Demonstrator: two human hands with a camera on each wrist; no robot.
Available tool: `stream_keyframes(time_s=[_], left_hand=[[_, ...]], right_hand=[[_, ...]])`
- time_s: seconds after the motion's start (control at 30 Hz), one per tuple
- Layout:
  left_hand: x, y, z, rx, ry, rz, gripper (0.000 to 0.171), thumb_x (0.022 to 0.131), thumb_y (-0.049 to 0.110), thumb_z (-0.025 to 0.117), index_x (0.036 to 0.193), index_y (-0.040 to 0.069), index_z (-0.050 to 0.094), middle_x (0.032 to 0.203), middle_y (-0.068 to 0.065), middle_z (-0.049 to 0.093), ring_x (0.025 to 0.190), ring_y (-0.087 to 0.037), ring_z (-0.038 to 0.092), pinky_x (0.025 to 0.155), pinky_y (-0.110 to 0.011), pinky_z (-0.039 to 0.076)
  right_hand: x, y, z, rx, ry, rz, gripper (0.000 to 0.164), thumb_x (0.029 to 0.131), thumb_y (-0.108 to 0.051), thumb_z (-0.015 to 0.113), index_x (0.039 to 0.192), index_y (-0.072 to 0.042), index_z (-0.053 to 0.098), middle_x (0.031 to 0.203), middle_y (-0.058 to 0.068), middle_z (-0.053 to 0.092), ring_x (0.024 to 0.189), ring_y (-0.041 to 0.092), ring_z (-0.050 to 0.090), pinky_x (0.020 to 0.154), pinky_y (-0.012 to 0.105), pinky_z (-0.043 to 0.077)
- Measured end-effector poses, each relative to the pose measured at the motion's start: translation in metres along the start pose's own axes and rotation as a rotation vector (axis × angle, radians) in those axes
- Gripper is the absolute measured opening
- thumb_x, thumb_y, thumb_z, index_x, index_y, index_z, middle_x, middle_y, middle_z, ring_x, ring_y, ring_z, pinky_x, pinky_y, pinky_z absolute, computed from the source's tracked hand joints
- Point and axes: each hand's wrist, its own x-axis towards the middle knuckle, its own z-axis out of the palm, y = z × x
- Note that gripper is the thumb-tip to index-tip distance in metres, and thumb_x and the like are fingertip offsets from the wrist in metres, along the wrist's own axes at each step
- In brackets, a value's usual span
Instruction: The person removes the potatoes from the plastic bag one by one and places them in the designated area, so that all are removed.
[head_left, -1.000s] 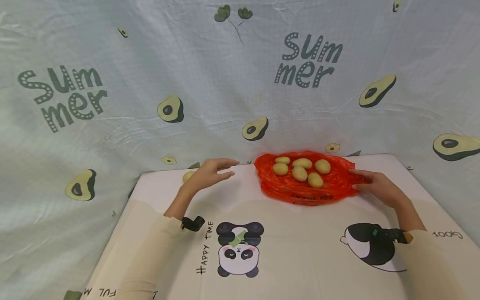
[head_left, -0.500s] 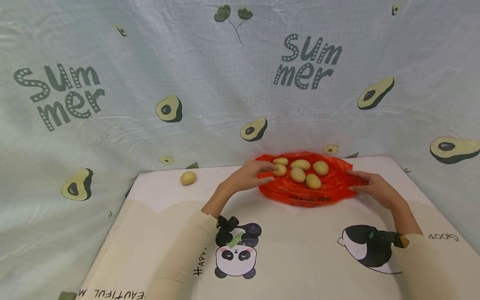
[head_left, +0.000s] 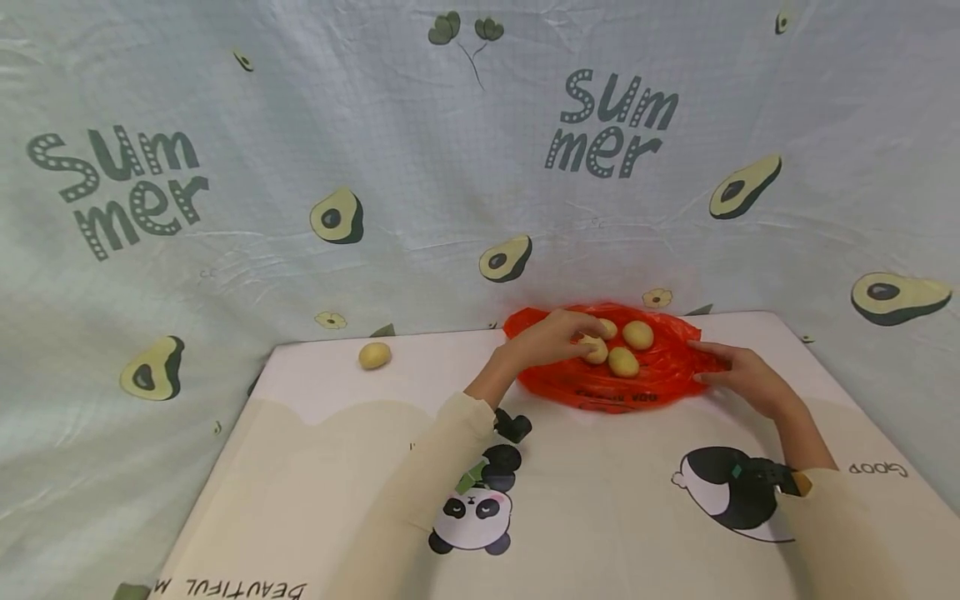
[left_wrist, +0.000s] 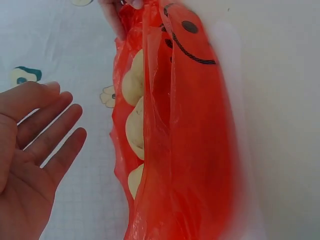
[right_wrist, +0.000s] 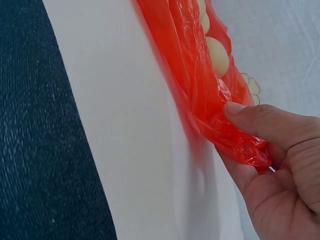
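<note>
A red plastic bag (head_left: 592,392) lies spread at the back of the table with several yellow potatoes (head_left: 623,362) in its open mouth. My left hand (head_left: 553,337) is over the bag's left part, hiding some of the potatoes. Its fingers are extended and hold nothing; in the left wrist view the hand (left_wrist: 30,170) is beside the bag, apart from it. At the bag's right end, my right hand (head_left: 750,382) pinches the gathered plastic between thumb and fingers, as the right wrist view of the hand (right_wrist: 292,155) plainly shows.
One loose potato (head_left: 374,356) lies at the back left of the table. The table's light cover (head_left: 600,492) has printed pandas and words. A hanging curtain (head_left: 420,167) with avocado prints stands right behind the table.
My left hand has moved right, from beside the loose potato to over the potatoes in the bag. My right hand has stayed at the bag's right end.
</note>
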Motion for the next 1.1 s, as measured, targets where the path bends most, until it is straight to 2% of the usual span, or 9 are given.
stream_keyframes(time_s=[0.13,0.33,0.53,0.7,0.8,0.87,1.0,1.1], left_hand=[[0.015,0.001,0.002,0.035,-0.073,-0.014,0.035,0.101,0.018,0.064,0.135,0.01,0.066,0.132,-0.004,0.067,0.121,-0.017,0.057,0.103,-0.02,0.045],[0.033,0.001,0.002,0.051,-0.173,-0.018,0.033,0.1,0.009,0.061,0.133,0.008,0.066,0.131,-0.007,0.066,0.115,-0.018,0.056,0.097,-0.016,0.045],[0.046,-0.005,0.004,0.064,-0.229,-0.065,0.036,0.098,0.006,0.062,0.134,0.01,0.065,0.129,-0.004,0.065,0.104,-0.013,0.053,0.09,-0.015,0.046],[0.051,-0.007,0.008,-0.001,-0.248,-0.123,0.042,0.098,0.008,0.066,0.139,0.014,0.062,0.136,-0.002,0.061,0.118,-0.017,0.053,0.092,-0.016,0.048],[0.057,-0.006,0.012,0.042,-0.275,-0.137,0.043,0.098,0.008,0.066,0.14,0.017,0.063,0.129,0.001,0.061,0.117,-0.016,0.052,0.087,-0.016,0.048],[0.061,-0.005,0.016,0.094,-0.299,-0.12,0.044,0.098,0.01,0.067,0.141,0.019,0.062,0.129,0.003,0.06,0.117,-0.014,0.05,0.087,-0.015,0.048],[0.068,0.0,0.019,0.179,-0.337,-0.092,0.047,0.097,0.017,0.07,0.143,0.023,0.061,0.136,0.008,0.058,0.126,-0.012,0.047,0.098,-0.015,0.044],[0.07,0.005,0.017,0.242,-0.356,-0.118,0.048,0.096,0.021,0.07,0.143,0.027,0.06,0.136,0.009,0.056,0.125,-0.01,0.046,0.103,-0.017,0.042]], right_hand=[[0.0,0.0,0.001,0.005,0.001,-0.005,0.07,0.098,-0.023,0.068,0.156,-0.002,0.036,0.157,0.034,0.03,0.14,0.053,0.032,0.106,0.062,0.042],[0.0,-0.002,0.001,0.008,-0.002,-0.011,0.069,0.098,-0.021,0.068,0.156,-0.001,0.036,0.156,0.035,0.031,0.14,0.053,0.032,0.107,0.063,0.04],[-0.001,-0.004,0.0,-0.007,-0.001,-0.023,0.069,0.098,-0.022,0.068,0.155,0.001,0.036,0.155,0.036,0.031,0.139,0.054,0.032,0.107,0.065,0.039],[-0.001,-0.002,-0.001,-0.017,0.001,-0.022,0.069,0.099,-0.021,0.067,0.155,0.001,0.035,0.155,0.036,0.032,0.138,0.053,0.034,0.106,0.064,0.041],[0.0,0.0,0.0,-0.015,0.001,-0.021,0.067,0.099,-0.021,0.066,0.155,0.001,0.036,0.154,0.035,0.033,0.137,0.053,0.035,0.105,0.063,0.043],[0.001,0.002,0.001,-0.013,0.001,-0.018,0.067,0.1,-0.023,0.066,0.155,0.0,0.037,0.154,0.035,0.035,0.136,0.052,0.036,0.104,0.06,0.046],[0.0,0.005,0.0,-0.001,-0.002,-0.004,0.066,0.1,-0.024,0.065,0.155,-0.001,0.038,0.153,0.033,0.037,0.134,0.05,0.039,0.101,0.053,0.05],[0.001,0.005,0.0,0.002,-0.01,-0.001,0.066,0.1,-0.026,0.066,0.155,0.0,0.038,0.153,0.033,0.037,0.134,0.05,0.038,0.102,0.056,0.049]])
